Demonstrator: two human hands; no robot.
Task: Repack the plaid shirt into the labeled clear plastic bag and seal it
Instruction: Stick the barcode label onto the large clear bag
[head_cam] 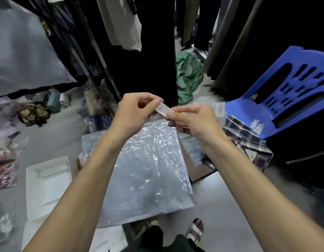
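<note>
Here the person holds a clear bag (146,166) up in front of the body, gripping it by its top edge so that it hangs down flat and crinkled between the forearms. The left hand (134,113) has its fingers curled together and pinched on the left end of the top edge. The right hand (190,119) is closed the same way, thumb against fingers, on the right end. Between the two hands sits a small white label (162,108) with fine print, caught at the bag's mouth; both hands touch it. The bag looks empty, though its glare makes that hard to confirm. The plaid shirt (246,140) lies outside the bag, off to the right, draped over the front edge of a blue chair (288,93) and hanging toward the floor. A green cloth (188,79) lies crumpled on the floor beyond the hands, among hanging dark garments. Below, a sandal (195,231) shows on the grey floor.
</note>
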